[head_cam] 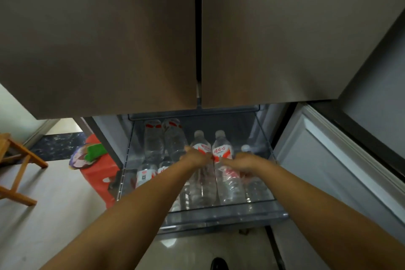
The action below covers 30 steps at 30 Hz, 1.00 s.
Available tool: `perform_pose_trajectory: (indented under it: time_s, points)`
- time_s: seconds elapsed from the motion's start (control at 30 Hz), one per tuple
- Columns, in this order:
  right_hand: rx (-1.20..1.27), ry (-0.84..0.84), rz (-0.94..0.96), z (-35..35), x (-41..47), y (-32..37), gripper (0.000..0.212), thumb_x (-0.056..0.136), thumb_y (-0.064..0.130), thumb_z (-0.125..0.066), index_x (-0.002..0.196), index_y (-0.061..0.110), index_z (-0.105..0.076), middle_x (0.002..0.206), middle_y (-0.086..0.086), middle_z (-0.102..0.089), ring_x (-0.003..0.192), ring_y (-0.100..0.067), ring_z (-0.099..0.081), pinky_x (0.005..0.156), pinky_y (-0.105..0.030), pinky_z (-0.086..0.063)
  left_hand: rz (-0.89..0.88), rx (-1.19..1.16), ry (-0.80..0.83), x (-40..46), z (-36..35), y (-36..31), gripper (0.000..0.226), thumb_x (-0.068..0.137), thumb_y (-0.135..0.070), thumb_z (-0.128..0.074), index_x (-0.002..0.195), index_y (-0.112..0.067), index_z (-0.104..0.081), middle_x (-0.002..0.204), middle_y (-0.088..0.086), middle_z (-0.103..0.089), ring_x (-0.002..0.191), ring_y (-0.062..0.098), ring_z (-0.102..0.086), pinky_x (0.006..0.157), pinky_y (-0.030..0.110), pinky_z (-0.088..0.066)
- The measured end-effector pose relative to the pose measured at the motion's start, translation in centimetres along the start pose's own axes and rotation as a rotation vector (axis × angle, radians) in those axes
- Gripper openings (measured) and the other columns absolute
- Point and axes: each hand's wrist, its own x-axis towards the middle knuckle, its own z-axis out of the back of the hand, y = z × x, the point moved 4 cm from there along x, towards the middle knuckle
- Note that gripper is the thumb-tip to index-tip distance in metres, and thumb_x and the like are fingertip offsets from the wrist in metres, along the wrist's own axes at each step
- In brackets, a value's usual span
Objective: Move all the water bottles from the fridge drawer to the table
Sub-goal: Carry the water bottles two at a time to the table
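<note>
The clear fridge drawer is pulled out below the two shut upper doors. Several clear water bottles with red-and-white labels lie and stand in it. My left hand is wrapped around the middle of one upright bottle. My right hand closes around the bottle beside it. Two more bottles lie at the back left, others at the front left, and one stands at the right, partly hidden by my right hand.
The lower fridge door stands open on the right. A red plastic stool with a purple bag and a green thing on it stands left of the drawer. A wooden stool is at the far left on the pale floor.
</note>
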Motion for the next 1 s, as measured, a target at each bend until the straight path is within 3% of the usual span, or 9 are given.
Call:
perform_pose_trajectory:
  time_s: [0.27, 0.33, 0.4, 0.47, 0.63, 0.73, 0.8, 0.9, 1.0]
  points:
    - [0.157, -0.109, 0.027, -1.2, 2.4, -0.2, 0.056, 0.089, 0.054, -0.055, 0.124, 0.010, -0.055, 0.111, -0.010, -0.065, 0.079, -0.017, -0.058, 0.060, -0.026, -0.047, -0.011, -0.013, -0.196, 2.0, -2.0, 1.2, 0.097, 0.076, -0.061, -0.064, 0.148, -0.021, -0.014, 0.140, 0.019, -0.042, 0.117, 0.036, -0.056, 0.090, 0.045, -0.054]
    - [0.221, -0.079, 0.013, -0.8, 2.3, -0.5, 0.058, 0.085, 0.056, -0.059, 0.123, 0.012, -0.055, 0.111, -0.010, -0.065, 0.085, -0.022, -0.063, 0.068, -0.031, -0.054, -0.037, -0.056, -0.180, 3.2, -2.1, 1.7, 0.094, 0.072, -0.064, -0.065, 0.145, -0.020, -0.025, 0.136, 0.016, -0.049, 0.114, 0.033, -0.059, 0.088, 0.044, -0.055]
    - [0.270, -0.074, -0.035, -0.4, 2.1, -0.8, 0.068, 0.074, 0.065, -0.063, 0.119, 0.015, -0.056, 0.107, -0.012, -0.068, 0.090, -0.028, -0.068, 0.078, -0.040, -0.058, -0.088, -0.114, -0.132, 3.0, -1.6, 1.6, 0.082, 0.075, -0.060, -0.067, 0.139, -0.018, -0.038, 0.131, 0.012, -0.057, 0.111, 0.029, -0.061, 0.089, 0.041, -0.055]
    - [0.340, -0.063, -0.064, 0.1, 1.8, -0.6, 0.072, 0.072, 0.069, -0.062, 0.120, 0.015, -0.056, 0.095, -0.013, -0.069, 0.080, -0.028, -0.068, 0.070, -0.038, -0.058, -0.135, -0.227, -0.078, 1.5, -0.4, 0.9, 0.064, 0.082, -0.047, -0.066, 0.132, -0.012, -0.048, 0.126, 0.012, -0.061, 0.110, 0.027, -0.062, 0.088, 0.034, -0.053]
    - [0.791, 0.084, -0.058, 1.4, -0.7, 1.6, 0.061, 0.081, 0.051, -0.068, 0.121, 0.006, -0.063, 0.112, -0.020, -0.069, 0.104, -0.035, -0.067, 0.094, -0.051, -0.051, -0.120, -0.533, 0.208, -1.6, 2.6, 0.2, 0.035, 0.091, -0.033, -0.060, 0.109, -0.003, -0.062, 0.092, 0.013, -0.067, 0.075, 0.024, -0.066, 0.058, 0.028, -0.054]
    - [0.920, 0.140, -0.006, 1.5, -2.8, 2.0, 0.062, 0.073, 0.052, -0.074, 0.113, 0.007, -0.069, 0.110, -0.019, -0.070, 0.101, -0.033, -0.068, 0.097, -0.050, -0.049, -0.079, -0.657, 0.414, -3.4, 3.5, -0.3, 0.026, 0.092, -0.033, -0.057, 0.086, -0.009, -0.064, 0.074, 0.007, -0.067, 0.059, 0.018, -0.066, 0.048, 0.024, -0.055]
    - [1.052, 0.147, 0.046, 0.9, -4.8, 2.0, 0.054, 0.072, 0.049, -0.072, 0.103, 0.005, -0.069, 0.092, -0.016, -0.071, 0.083, -0.030, -0.070, 0.086, -0.044, -0.052, -0.073, -0.693, 0.479, -4.3, 3.6, -0.3, 0.026, 0.091, -0.034, -0.057, 0.082, -0.011, -0.064, 0.066, 0.006, -0.066, 0.052, 0.018, -0.066, 0.048, 0.026, -0.055]
    - [1.243, 0.134, 0.122, -0.7, -7.9, 1.6, 0.050, 0.081, 0.048, -0.061, 0.108, 0.006, -0.060, 0.077, -0.013, -0.068, 0.067, -0.027, -0.068, 0.068, -0.039, -0.055, -0.092, -0.760, 0.613, -5.8, 3.3, 0.3, 0.035, 0.082, -0.040, -0.066, 0.099, -0.009, -0.066, 0.084, 0.010, -0.069, 0.069, 0.023, -0.070, 0.063, 0.034, -0.058]
    - [1.389, 0.091, 0.238, -2.5, -11.0, 1.0, 0.058, 0.082, 0.050, -0.064, 0.123, 0.010, -0.057, 0.088, -0.013, -0.068, 0.080, -0.026, -0.068, 0.078, -0.039, -0.055, -0.105, -0.764, 0.768, -8.5, 2.6, 1.5, 0.061, 0.076, -0.047, -0.072, 0.123, -0.009, -0.059, 0.100, 0.014, -0.068, 0.088, 0.027, -0.067, 0.083, 0.041, -0.055]
